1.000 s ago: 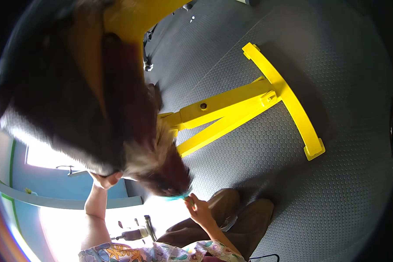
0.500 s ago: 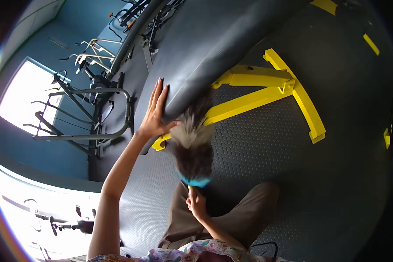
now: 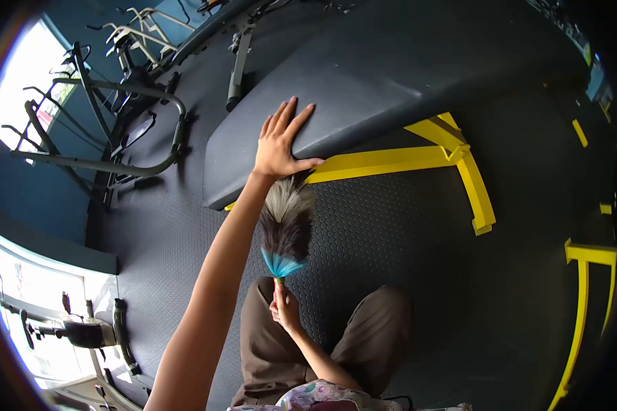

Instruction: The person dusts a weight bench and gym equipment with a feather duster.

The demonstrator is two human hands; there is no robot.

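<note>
My left hand [image 3: 277, 147] lies with spread fingers on the black padded bench [image 3: 363, 89], near its front edge, the thumb reaching over that edge. In my right hand [image 3: 286, 312] is the handle of a feather duster [image 3: 286, 229], which has grey, dark brown and turquoise feathers. The duster points away from me, its far tip at the bench's edge beneath my left hand, where part of it is hidden. Under the pad runs a yellow metal frame [image 3: 391, 162].
Exercise machines [image 3: 134, 161] stand at the left by a window. Another machine [image 3: 86, 333] is at the lower left. A yellow metal frame [image 3: 581, 308] stands at the right, above dark textured flooring [image 3: 363, 233]. My bent knees [image 3: 384, 315] are below.
The view has shifted, showing more of the bench top. My left hand is still on the pad. The duster, blurred before, looks sharp now and remains in my right hand.
</note>
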